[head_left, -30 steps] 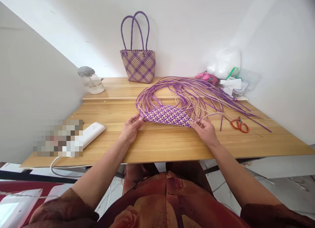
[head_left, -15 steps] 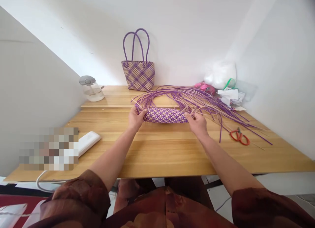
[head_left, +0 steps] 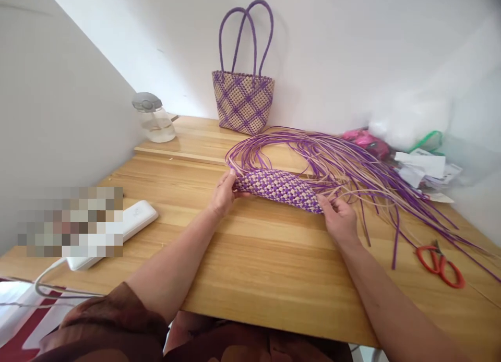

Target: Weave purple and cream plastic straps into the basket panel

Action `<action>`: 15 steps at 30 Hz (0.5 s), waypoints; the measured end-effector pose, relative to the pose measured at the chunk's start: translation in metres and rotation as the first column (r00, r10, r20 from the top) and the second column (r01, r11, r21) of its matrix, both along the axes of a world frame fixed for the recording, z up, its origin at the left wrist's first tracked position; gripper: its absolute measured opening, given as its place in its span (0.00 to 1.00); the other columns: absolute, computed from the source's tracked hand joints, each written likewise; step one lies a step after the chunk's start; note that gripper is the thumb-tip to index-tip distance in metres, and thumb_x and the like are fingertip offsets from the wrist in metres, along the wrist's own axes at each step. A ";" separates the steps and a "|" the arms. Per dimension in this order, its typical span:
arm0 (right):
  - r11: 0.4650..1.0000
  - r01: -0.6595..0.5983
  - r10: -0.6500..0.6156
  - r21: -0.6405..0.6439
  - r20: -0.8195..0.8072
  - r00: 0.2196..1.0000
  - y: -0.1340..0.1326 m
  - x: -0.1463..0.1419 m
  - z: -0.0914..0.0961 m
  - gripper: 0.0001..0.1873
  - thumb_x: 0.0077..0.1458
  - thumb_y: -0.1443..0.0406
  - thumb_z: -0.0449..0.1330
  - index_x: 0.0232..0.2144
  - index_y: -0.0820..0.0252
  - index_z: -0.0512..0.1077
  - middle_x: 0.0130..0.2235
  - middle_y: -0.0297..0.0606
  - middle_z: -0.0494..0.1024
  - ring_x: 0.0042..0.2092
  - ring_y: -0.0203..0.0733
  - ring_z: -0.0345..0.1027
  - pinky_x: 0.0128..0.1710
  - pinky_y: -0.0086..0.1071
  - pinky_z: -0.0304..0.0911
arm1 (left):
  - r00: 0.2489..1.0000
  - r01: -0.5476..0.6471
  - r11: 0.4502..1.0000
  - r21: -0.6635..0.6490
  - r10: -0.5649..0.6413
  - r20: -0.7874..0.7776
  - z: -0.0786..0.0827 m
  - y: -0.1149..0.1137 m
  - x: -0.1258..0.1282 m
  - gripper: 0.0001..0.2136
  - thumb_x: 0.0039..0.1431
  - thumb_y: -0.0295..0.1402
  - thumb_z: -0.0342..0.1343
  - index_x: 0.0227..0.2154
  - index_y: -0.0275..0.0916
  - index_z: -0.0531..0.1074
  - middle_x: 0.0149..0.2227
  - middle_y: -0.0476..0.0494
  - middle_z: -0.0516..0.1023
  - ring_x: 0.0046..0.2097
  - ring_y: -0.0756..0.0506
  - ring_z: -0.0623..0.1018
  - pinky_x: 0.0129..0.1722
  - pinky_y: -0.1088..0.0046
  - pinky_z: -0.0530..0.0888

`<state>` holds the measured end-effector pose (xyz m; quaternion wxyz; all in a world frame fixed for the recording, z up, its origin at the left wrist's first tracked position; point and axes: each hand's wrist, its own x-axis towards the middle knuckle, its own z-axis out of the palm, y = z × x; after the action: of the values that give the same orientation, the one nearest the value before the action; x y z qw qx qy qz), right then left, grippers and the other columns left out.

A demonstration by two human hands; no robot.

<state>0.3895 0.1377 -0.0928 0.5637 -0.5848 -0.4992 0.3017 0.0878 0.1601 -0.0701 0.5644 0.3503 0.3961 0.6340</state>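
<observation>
A purple and beige woven piece (head_left: 279, 189), long and narrow, is stretched between my two hands above the wooden table. My left hand (head_left: 226, 192) grips its left end, thumb on top and fingers beneath. At the other end, my right hand (head_left: 338, 216) pinches the corner; some of its fingers are hidden among the strands. Long loose purple and beige strands (head_left: 332, 143) run from the far side of the weave, arching back and sweeping to the right over the table.
A finished-looking handbag (head_left: 245, 101) in the same colours stands against the wall. Orange-handled scissors (head_left: 440, 265) lie at right. A water bottle (head_left: 156, 122) stands back left, near a white power strip (head_left: 136, 218). Papers (head_left: 422, 166) and a pink bundle (head_left: 368, 143) sit back right.
The view has shifted closer and tilted. The woven piece now slants down to the right, its right end lower. Both hands keep their hold on its ends.
</observation>
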 end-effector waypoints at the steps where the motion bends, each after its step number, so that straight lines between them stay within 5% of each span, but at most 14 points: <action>1: 1.000 0.024 -0.024 -0.001 -0.005 1.000 0.001 0.002 0.001 0.23 0.47 0.47 0.67 0.28 0.61 0.73 0.25 0.33 0.72 0.26 0.34 0.61 0.26 0.28 0.59 | 0.999 0.030 1.000 0.002 -0.030 0.019 0.001 -0.001 0.000 0.21 0.48 0.49 0.64 0.38 0.38 0.72 0.37 0.46 0.75 0.34 0.50 0.74 0.26 0.74 0.79; 8: 0.994 0.106 -0.105 0.006 -0.023 0.994 0.004 0.009 0.006 0.21 0.46 0.48 0.68 0.28 0.60 0.74 0.27 0.35 0.76 0.27 0.37 0.65 0.27 0.30 0.62 | 0.993 0.103 0.995 0.004 -0.102 -0.054 0.007 -0.006 -0.004 0.16 0.48 0.39 0.62 0.40 0.38 0.75 0.39 0.44 0.75 0.37 0.47 0.75 0.27 0.71 0.80; 15: 0.991 0.130 -0.130 -0.007 0.003 0.991 -0.004 0.008 0.018 0.21 0.48 0.49 0.67 0.29 0.61 0.75 0.27 0.34 0.74 0.28 0.35 0.63 0.29 0.29 0.61 | 0.956 0.221 0.969 0.107 -0.193 -0.219 0.003 -0.010 -0.004 0.26 0.51 0.39 0.65 0.53 0.41 0.68 0.46 0.40 0.78 0.43 0.44 0.79 0.33 0.73 0.79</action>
<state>0.3974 0.1335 -0.0745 0.5795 -0.6184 -0.4597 0.2654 0.0841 0.1499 -0.0670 0.5592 0.4902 0.3715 0.5559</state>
